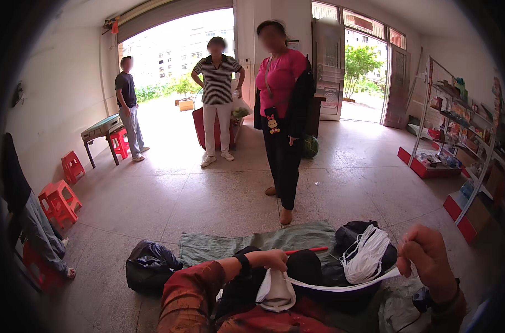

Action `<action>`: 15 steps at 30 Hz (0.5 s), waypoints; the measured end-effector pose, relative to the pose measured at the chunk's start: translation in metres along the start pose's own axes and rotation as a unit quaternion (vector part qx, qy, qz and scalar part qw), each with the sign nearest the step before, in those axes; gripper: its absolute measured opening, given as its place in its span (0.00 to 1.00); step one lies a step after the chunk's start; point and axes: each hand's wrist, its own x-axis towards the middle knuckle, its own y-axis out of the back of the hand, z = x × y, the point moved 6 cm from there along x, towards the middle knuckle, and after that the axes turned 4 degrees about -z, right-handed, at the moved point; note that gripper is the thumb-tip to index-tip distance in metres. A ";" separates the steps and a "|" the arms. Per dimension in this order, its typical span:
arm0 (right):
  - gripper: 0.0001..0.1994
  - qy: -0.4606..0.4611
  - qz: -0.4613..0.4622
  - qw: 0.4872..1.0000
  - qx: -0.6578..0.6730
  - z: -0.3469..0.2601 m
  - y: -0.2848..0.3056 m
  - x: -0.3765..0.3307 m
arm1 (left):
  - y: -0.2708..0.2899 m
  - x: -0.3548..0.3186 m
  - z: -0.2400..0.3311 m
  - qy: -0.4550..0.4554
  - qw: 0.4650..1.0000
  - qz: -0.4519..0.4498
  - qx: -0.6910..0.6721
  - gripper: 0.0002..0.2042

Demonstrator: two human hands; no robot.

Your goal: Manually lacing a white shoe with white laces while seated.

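Note:
My left hand (272,260) is closed over the top of a pale, sole-shaped piece (276,294) in my lap. From there a white cord (335,287) runs in a shallow sag across my knees to the right. Its other end meets my right hand (427,255), raised with curled fingers pinching it. Beyond my right knee, a loose bundle of white cord (368,252) lies on a black bag (349,233). A thin red stick (310,250) shows behind my knees; its far parts are hidden.
A green cloth (208,247) lies on the floor ahead, with a black plastic bag (152,265) at its left. A person in pink (283,83) stands close in front. Two others stand farther back. Red stools (63,200) line the left; a shelf rack (458,122) stands right.

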 end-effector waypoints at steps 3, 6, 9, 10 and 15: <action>0.07 -0.006 -0.028 0.999 -0.046 0.002 0.003 0.000 | 0.007 -0.012 -0.008 0.005 0.982 -0.059 -0.178 0.06; 0.08 -0.011 -0.017 0.995 -0.100 -0.001 0.009 -0.007 | 0.014 -0.007 -0.003 0.016 0.999 -0.036 -0.025 0.09; 0.08 0.034 0.031 0.996 -0.083 -0.011 0.015 -0.011 | 0.011 -0.011 0.014 -0.081 0.989 0.003 0.126 0.10; 0.08 0.021 0.034 0.996 -0.085 -0.012 0.015 -0.010 | 0.014 -0.021 0.032 -0.084 0.981 0.016 0.174 0.12; 0.09 0.062 0.048 0.987 -0.142 -0.036 0.008 -0.012 | 0.015 -0.004 0.019 -0.005 0.999 -0.019 0.046 0.11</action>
